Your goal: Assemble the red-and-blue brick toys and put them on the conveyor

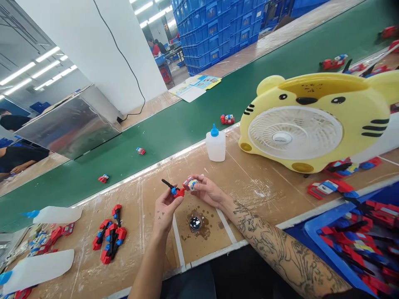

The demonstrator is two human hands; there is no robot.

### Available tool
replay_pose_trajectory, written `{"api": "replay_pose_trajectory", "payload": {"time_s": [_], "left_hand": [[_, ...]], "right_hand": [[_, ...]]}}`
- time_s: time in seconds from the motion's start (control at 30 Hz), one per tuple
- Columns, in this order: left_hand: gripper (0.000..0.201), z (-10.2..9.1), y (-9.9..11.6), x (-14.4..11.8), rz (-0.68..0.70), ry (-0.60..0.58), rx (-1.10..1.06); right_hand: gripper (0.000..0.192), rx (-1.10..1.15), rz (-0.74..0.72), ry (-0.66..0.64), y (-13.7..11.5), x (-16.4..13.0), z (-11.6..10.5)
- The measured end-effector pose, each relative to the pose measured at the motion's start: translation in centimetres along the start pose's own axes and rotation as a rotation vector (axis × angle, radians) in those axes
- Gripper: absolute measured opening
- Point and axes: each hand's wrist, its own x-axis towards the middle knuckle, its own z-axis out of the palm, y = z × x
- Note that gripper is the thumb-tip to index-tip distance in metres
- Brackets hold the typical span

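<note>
Between the fingers of my left hand [166, 209] is a red toy part [178, 192] with a blue joint and a black rod pointing up and left. My right hand [208, 190] pinches a red, white and blue toy body piece [190, 183]. The two pieces meet or nearly touch; I cannot tell whether they are joined. Below them on the bench sits a small round dish [195, 224] of dark, shiny liquid, with wet spots around it. Left of my hands lies a pile of red toy parts [111, 234] with black rods and blue joints.
A green conveyor belt [174, 124] runs behind the bench, carrying scattered toy pieces. A white squeeze bottle [215, 146] stands before me, beside a yellow tiger-faced fan [311, 120]. At lower right is a blue bin [321, 245] of toy parts. More bottles [40, 265] lie left.
</note>
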Motion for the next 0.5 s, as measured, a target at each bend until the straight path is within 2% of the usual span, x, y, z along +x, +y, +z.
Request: {"api": "replay_pose_trajectory", "payload": {"time_s": [0.2,0.3,0.4,0.5], "left_hand": [[0.047,0.6,0.3,0.8,-0.018,0.024,0.021],[0.042,1.4,0.3,0.7,0.007,0.029,-0.002],[0.041,3.1,0.5,0.5,0.083,0.039,-0.098],[0.041,4.6,1.1,0.7,0.187,0.132,-0.163]], "right_hand": [[0.058,-0.404,-0.184,0.058,0.7,0.2,-0.1],[0.058,-0.674,-0.286,0.100,0.5,-0.4,1.0],[0.048,-1.072,-0.541,0.141,0.3,-1.1,3.3],[0.047,-1.332,-0.875,0.120,0.4,-0.9,5.5]]}}
